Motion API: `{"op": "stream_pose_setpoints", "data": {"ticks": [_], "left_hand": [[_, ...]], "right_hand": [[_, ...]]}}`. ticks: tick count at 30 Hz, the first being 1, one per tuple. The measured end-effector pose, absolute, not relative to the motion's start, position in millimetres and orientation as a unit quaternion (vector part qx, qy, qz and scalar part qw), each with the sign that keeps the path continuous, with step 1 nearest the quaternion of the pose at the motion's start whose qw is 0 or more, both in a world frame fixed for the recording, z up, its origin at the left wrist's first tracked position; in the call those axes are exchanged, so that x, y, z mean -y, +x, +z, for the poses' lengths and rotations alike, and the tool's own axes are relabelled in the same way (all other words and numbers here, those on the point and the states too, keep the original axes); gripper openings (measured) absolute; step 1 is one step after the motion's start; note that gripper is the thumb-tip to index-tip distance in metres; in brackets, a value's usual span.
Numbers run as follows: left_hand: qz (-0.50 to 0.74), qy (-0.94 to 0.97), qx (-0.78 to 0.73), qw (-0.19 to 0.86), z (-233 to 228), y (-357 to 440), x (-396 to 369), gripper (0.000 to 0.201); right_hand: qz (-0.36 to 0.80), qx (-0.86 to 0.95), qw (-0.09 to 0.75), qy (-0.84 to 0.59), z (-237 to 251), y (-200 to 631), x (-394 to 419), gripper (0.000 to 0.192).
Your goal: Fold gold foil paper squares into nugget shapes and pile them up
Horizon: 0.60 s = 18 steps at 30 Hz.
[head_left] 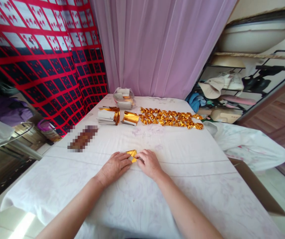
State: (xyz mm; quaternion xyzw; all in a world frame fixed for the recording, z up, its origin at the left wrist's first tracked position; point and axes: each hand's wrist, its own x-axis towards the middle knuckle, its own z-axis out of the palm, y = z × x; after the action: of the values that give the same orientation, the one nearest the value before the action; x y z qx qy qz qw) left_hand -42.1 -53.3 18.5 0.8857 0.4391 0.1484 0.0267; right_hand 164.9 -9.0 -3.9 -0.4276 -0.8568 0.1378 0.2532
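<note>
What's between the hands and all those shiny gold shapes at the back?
Only bare white cloth lies between the hands' gold paper and the folded gold pieces, in the head view.

You are showing two bare forearms that are coming in from the bottom edge, with no sleeve covering them up to where the picture is ending. Your left hand (114,167) and your right hand (149,162) are wearing no gloves. Your fingers are looking short and rounded, with plain, unpainted nails.
</note>
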Motion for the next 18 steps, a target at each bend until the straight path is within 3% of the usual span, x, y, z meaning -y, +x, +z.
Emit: {"op": "stream_pose_setpoints", "data": {"ticks": [4,18], "left_hand": [[0.181,0.889,-0.416,0.056,23.9,-43.4,48.1,0.019],[0.232,0.866,-0.444,0.008,0.2,-41.1,51.2,0.02]], "right_hand": [[0.119,0.861,0.246,-0.429,-4.4,164.9,8.3,0.019],[0.096,0.863,0.244,-0.432,-1.4,162.0,8.9,0.02]]}}
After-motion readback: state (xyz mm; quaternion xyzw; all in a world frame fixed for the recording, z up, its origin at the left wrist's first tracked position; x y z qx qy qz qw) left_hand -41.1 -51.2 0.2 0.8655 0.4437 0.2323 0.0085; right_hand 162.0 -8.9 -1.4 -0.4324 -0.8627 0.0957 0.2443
